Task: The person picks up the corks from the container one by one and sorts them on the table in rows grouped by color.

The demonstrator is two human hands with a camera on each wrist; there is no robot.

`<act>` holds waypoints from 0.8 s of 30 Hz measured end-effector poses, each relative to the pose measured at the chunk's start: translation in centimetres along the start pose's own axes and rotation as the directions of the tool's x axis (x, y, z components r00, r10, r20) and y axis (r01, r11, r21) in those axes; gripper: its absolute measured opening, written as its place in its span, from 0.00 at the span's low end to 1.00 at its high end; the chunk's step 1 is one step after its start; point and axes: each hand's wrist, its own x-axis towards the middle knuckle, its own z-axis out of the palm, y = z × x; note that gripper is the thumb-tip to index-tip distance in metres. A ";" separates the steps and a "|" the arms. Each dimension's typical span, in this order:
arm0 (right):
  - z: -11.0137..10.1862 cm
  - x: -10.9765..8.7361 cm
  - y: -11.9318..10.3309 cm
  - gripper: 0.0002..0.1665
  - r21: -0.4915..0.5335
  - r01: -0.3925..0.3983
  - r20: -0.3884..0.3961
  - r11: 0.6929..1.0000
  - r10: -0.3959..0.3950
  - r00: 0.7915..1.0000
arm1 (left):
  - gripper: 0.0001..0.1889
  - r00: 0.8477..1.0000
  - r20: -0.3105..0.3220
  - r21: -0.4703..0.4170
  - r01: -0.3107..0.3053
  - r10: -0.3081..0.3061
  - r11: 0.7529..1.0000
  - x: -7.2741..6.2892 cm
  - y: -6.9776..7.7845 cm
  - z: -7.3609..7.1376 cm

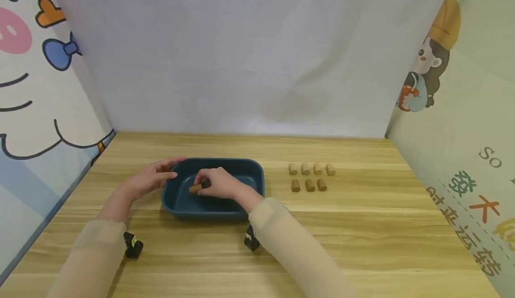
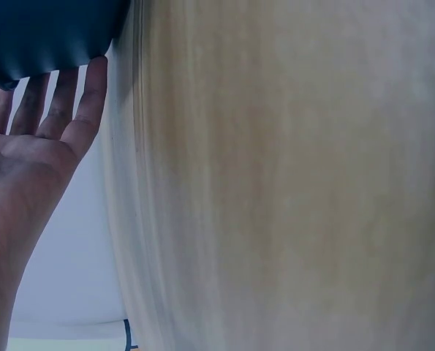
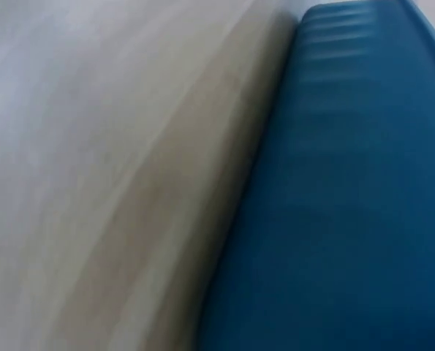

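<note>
A dark blue rectangular tub [image 1: 217,216] stands on the wooden table, left of centre. My right hand [image 1: 219,183] reaches over its front right edge and pinches a small brown cork stopper [image 1: 196,188] between thumb and fingers, above the tub's floor. At the tub's left end is my left hand [image 1: 150,179], its fairly straight fingers [image 2: 89,99] touching the outer wall and the thumb near the rim. Several pale cork stoppers [image 1: 306,169] line up right of the tub, with three brown cork stoppers [image 1: 310,185] in a row in front of them. The right wrist view shows only the tub's outer wall [image 3: 334,205] and blurred table.
The wooden table [image 1: 354,244] reaches back to a pale cloth wall [image 1: 225,65]. Printed cartoon sheets border the left [image 1: 52,110] and right [image 1: 462,132] sides. Small black devices [image 1: 132,245] are worn at both wrists.
</note>
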 end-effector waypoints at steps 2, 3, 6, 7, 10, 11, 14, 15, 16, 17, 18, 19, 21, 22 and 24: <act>-0.5 -0.4 0.0 0.13 0.012 0.003 -0.004 1.000 -0.002 1.000 | 0.31 1.000 -0.001 -0.006 -0.004 0.004 1.000 0.0 0.0 0.0; -0.7 -0.6 0.1 0.13 0.021 0.005 -0.003 1.000 -0.005 1.000 | 0.31 1.000 -0.003 -0.007 -0.004 0.004 1.000 0.0 0.0 0.0; -1.4 -1.2 0.2 0.14 0.046 0.012 0.002 0.999 -0.012 1.000 | 0.32 1.000 -0.001 -0.016 -0.004 0.004 1.000 0.0 -0.1 0.0; -1.6 -1.4 0.2 0.15 0.055 0.016 0.004 0.998 -0.016 1.000 | 0.32 1.000 -0.002 -0.021 -0.002 0.001 1.000 0.0 -0.1 0.0; -2.3 -1.9 0.3 0.16 0.077 0.026 0.001 0.997 -0.026 1.000 | 0.32 1.000 0.001 -0.016 0.003 -0.003 1.000 0.0 0.0 0.0; -2.6 -2.1 0.3 0.16 0.082 0.029 -0.003 0.996 -0.029 1.000 | 0.32 1.000 0.002 -0.016 0.004 -0.004 1.000 0.0 -0.1 0.0; -3.3 -2.7 0.4 0.16 0.099 0.041 -0.022 0.994 -0.039 0.999 | 0.32 1.000 0.007 -0.020 0.002 -0.002 1.000 0.0 -0.1 0.0; -3.5 -3.0 0.3 0.16 0.102 0.046 -0.032 0.994 -0.043 0.999 | 0.32 1.000 0.007 -0.021 0.002 -0.002 1.000 0.0 -0.1 0.0; -3.7 -3.2 0.4 0.17 0.100 0.053 -0.043 0.994 -0.049 0.998 | 0.32 1.000 0.008 -0.023 0.001 -0.001 1.000 0.0 -0.1 0.0; -3.9 -3.4 0.4 0.17 0.097 0.059 -0.051 0.994 -0.054 0.997 | 0.32 1.000 0.009 -0.024 0.001 -0.001 1.000 0.0 -0.1 0.0; -4.1 -3.6 0.4 0.18 0.092 0.066 -0.060 0.994 -0.060 0.996 | 0.32 1.000 0.010 -0.024 0.001 -0.001 1.000 0.0 -0.1 0.0; -4.3 -3.8 0.4 0.18 0.080 0.070 -0.068 0.994 -0.064 0.996 | 0.33 1.000 0.009 -0.021 0.002 -0.002 1.000 0.0 -0.1 0.0; -4.7 -4.2 0.4 0.19 0.053 0.078 -0.082 0.996 -0.074 0.994 | 0.32 1.000 0.008 -0.014 0.001 0.000 1.000 0.0 -0.1 0.0; -4.9 -4.5 0.5 0.20 0.044 0.081 -0.087 0.996 -0.077 0.993 | 0.32 1.000 0.007 -0.013 0.000 0.000 1.000 0.0 -0.1 0.0; -5.2 -4.9 0.5 0.21 0.031 0.084 -0.099 0.996 -0.081 0.992 | 0.32 1.000 0.007 -0.012 -0.002 0.002 1.000 0.0 -0.2 0.0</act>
